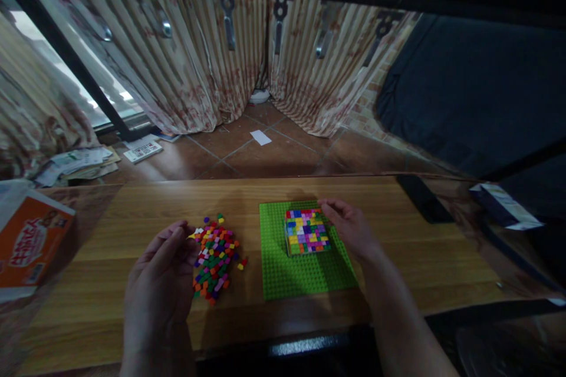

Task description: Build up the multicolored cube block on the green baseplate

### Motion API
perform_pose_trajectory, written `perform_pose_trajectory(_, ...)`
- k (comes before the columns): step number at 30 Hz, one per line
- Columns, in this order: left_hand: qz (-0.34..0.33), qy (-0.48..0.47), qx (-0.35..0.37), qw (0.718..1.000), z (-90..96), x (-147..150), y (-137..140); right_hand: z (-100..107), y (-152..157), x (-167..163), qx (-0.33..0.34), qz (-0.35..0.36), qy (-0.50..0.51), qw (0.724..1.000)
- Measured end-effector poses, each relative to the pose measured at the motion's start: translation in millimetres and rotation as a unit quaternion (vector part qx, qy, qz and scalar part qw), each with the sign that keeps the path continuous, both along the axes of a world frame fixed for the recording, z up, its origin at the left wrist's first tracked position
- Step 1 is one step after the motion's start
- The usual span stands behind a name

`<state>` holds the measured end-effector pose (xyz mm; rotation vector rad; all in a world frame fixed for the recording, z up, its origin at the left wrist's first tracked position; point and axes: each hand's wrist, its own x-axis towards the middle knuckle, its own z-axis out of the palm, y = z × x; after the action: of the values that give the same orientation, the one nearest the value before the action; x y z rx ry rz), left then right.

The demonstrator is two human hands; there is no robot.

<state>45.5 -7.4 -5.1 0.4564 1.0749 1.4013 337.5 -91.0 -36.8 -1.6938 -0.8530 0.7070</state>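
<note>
A square block of many-coloured toy bricks [308, 231] stands on a green studded baseplate [283, 280]. At its far right corner is my right hand [354, 230], thumb and forefinger pinched together; whether a brick is between them is hidden. To the left of the baseplate lies a loose heap of small coloured bricks [216, 259]. My left hand [163, 268] is closed beside the heap's left edge, its fingertips pressed together. Small coloured bits show by those fingertips, but I cannot tell whether they are held or lie in the heap behind.
A wooden table [145, 206] carries everything. A dark phone-like slab [425, 198] lies at its far right. On the left stands an orange and white carton [33, 241], with stacked papers [82, 164] beyond. Curtains [194, 59] hang behind the tiled floor [243, 159].
</note>
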Motion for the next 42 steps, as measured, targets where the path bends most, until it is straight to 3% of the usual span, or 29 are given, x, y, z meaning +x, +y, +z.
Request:
perform_pose_trajectory(12,-0.012,0.007,0.006,1.000,1.8,1.0,-0.9,-8.7,4.7,-9.1,-0.029,0.013,0.001,0.999)
perform_pose_trajectory(29,-0.019,0.014,0.002,1.000,3.4,1.2,-1.7,-9.6,4.2,-9.4,-0.015,0.006,0.010,1.000)
perform_pose_trajectory(36,-0.014,0.019,0.012,1.000,4.8,1.1,-1.5,7.9,3.9,-13.0,0.076,-0.118,0.002,0.990)
perform_pose_trajectory(42,-0.020,0.018,0.016,1.000,7.9,2.2,-5.0,29.5,-0.1,-56.2,0.121,-0.042,-0.038,0.991)
